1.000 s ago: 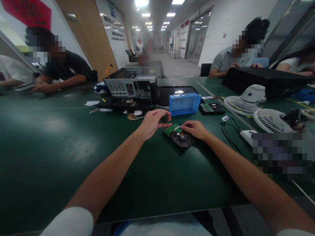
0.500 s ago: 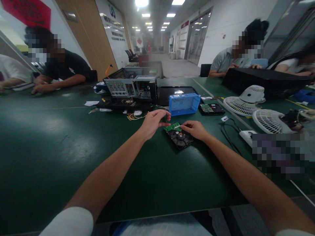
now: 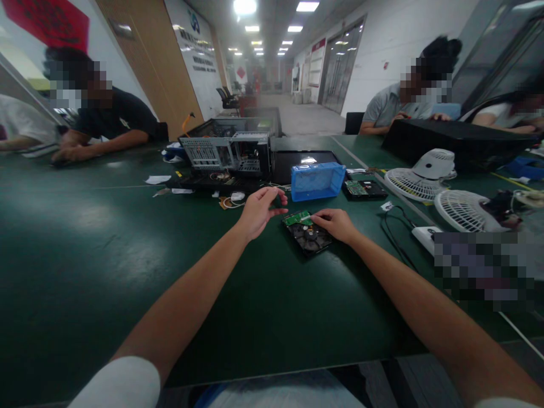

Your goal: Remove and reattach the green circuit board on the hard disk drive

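Observation:
A black hard drive (image 3: 314, 241) lies on the green table in front of me, its underside up, with a green circuit board (image 3: 297, 219) at its far end. My right hand (image 3: 335, 222) is at the drive's right side, thumb and forefinger closed on the right end of the board. Just left of the drive hovers my left hand (image 3: 261, 212), fingers loosely curled and the thumb apart, with nothing visible between them. Behind the drive a blue plastic bin (image 3: 318, 182) stands on its side, its opening towards me.
An opened computer case (image 3: 227, 150) stands at the back left, with cables and paper scraps before it. A second hard drive (image 3: 364, 189) lies right of the bin. Further right are white fan parts (image 3: 461, 209) and a power strip (image 3: 425, 233). Other people sit across the table.
My left hand has drawn back slightly to the left, away from the circuit board, and its fingers have parted a little. My right hand stays at the board; the drive has hardly moved.

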### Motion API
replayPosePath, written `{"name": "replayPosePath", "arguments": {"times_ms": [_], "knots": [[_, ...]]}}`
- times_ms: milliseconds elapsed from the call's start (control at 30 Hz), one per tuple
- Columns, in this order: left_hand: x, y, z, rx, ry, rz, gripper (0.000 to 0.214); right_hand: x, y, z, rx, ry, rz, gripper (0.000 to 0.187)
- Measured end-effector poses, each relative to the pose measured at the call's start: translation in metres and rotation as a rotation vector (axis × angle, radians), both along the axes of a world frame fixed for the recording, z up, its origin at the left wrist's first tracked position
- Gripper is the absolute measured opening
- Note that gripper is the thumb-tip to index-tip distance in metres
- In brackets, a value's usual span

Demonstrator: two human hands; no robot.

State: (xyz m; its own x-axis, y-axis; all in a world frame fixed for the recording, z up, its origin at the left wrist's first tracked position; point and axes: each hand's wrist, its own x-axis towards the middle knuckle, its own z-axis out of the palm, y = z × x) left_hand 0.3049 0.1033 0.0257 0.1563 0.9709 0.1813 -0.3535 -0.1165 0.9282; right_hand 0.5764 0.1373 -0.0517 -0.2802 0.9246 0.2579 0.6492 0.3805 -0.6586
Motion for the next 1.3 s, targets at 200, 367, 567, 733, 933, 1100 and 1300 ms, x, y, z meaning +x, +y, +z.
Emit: {"name": "replayPosePath", "arguments": {"times_ms": [200,367,567,733,933,1100,1300], "knots": [[0.0,0.001,-0.002,-0.013,-0.003,0.012,0.024,0.0,0.0,-0.001,-0.003,0.007,0.009,0.036],[0.002,-0.003,0.001,-0.034,0.01,0.006,0.022,-0.001,-0.001,0.001,-0.001,0.008,0.004,0.036],[0.003,-0.002,0.002,-0.035,0.008,0.102,0.019,-0.001,-0.002,0.002,-0.005,0.004,0.002,0.036],[0.003,-0.001,0.001,0.015,0.006,0.106,0.02,-0.001,-0.002,0.002,-0.012,0.007,-0.001,0.035],[0.003,-0.008,0.007,0.045,0.12,0.055,0.028,-0.002,-0.001,0.001,0.011,-0.013,-0.005,0.034],[0.002,-0.01,0.01,0.054,0.137,0.083,0.028,-0.002,-0.002,0.002,0.006,-0.01,-0.001,0.036],[0.002,-0.008,0.008,-0.01,0.081,0.076,0.023,-0.002,-0.002,0.001,-0.008,0.004,-0.002,0.036]]}}
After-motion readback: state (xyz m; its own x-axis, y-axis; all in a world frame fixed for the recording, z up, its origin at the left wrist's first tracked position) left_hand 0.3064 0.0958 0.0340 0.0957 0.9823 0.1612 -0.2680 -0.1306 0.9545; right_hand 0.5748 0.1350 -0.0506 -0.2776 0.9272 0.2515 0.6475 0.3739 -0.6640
